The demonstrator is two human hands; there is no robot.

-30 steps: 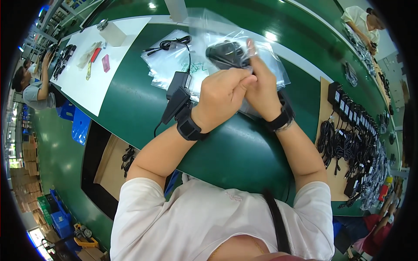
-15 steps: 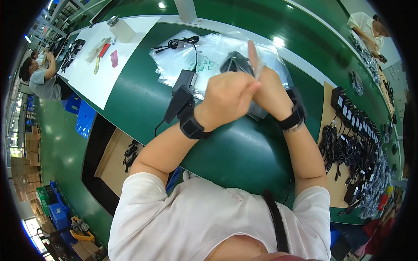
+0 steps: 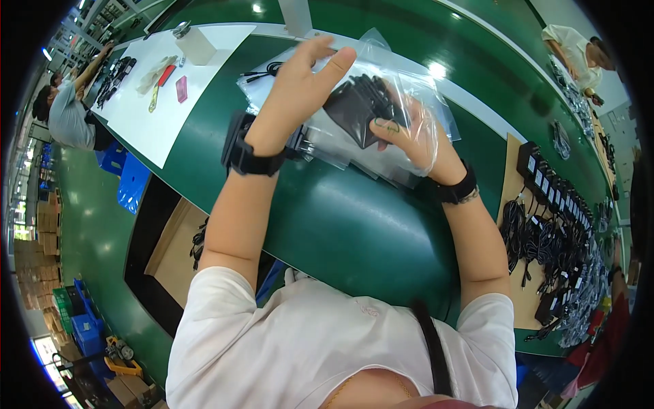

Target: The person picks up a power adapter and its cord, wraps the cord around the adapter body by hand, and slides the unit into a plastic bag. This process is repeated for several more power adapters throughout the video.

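My right hand (image 3: pixel 424 144) is closed on a clear plastic bag, its thumb across the front. Inside the bag is a black power adapter (image 3: pixel 354 112) with its black cable bundled beside it. To the left, my left hand (image 3: pixel 298 88) is raised with thumb and fingers apart, and nothing shows in it. Beneath both hands lies a pile of clear plastic bags (image 3: pixel 327 146) on the green table (image 3: pixel 340 232). A black cable (image 3: pixel 262 72) on the pile pokes out behind my left hand; the adapter seen with it earlier is mostly hidden.
Rows of black adapters (image 3: pixel 555 187) with bundled cables lie on cardboard at the right, beside several bagged ones (image 3: pixel 589 300). A white sheet (image 3: pixel 146 123) at the left bears a bottle (image 3: pixel 195 46), a red-handled cutter (image 3: pixel 167 75) and a pink block (image 3: pixel 181 88). Other people work at both sides.
My hands have drawn apart: the left moved left and up and opened. My right hand has turned, so the bag with the adapter now shows plainly in it.
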